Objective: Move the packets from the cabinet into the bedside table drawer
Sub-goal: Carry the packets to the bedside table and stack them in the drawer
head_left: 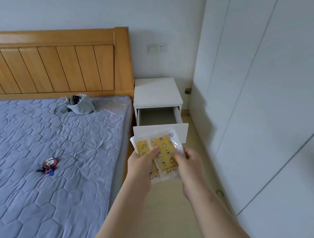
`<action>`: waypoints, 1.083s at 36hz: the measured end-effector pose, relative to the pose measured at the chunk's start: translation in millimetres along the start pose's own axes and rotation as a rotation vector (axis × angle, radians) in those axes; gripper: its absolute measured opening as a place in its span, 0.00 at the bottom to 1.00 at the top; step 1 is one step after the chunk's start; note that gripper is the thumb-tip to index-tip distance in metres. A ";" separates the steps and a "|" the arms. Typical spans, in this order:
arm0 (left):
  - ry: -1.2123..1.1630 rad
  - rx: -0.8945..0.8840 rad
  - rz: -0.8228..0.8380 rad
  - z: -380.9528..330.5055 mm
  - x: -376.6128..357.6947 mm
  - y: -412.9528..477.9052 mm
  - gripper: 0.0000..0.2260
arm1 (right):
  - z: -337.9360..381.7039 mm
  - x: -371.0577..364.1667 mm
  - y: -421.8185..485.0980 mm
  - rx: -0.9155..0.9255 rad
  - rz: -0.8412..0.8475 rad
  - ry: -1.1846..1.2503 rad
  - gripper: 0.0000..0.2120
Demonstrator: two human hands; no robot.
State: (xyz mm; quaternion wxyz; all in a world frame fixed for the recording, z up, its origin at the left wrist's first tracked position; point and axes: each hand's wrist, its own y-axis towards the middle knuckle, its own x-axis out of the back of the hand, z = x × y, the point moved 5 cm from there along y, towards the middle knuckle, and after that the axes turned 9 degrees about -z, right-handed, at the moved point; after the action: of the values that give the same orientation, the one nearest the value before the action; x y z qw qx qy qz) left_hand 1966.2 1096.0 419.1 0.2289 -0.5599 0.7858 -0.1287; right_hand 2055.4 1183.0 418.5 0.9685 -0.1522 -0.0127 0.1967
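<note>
The bed (60,167) edges the left of a strip of bare floor (170,214). Above that strip the left grip (141,165) curls round the left side of two overlapping yellow packets (164,153), thumb on top. The right grip (189,162) pinches their right edge. Their print is too blurred to read. Just beyond, the bedside bench's drawer (180,130) stands pulled open. The white cabinet (267,107) walls the right.

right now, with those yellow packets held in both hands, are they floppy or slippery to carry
Probably light: the left hand and right hand hold the yellow packets by thumb and fingers alone. Likely slippery: the clear wrap looks glossy and the two overlap, so one could slide. Flat and thin, so probably slightly bendy.
</note>
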 end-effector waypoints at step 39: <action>0.138 0.218 -0.187 -88.1 -134.4 579.8 0.08 | -11.9 -325.9 521.4 -0.305 0.327 -0.156 0.17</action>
State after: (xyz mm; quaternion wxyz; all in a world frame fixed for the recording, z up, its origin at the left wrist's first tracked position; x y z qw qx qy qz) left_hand 1481.7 1414.5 258.3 0.2206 -0.5923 0.7255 -0.2723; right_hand 1559.2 1510.9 262.4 0.8856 -0.2810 -0.0921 0.3581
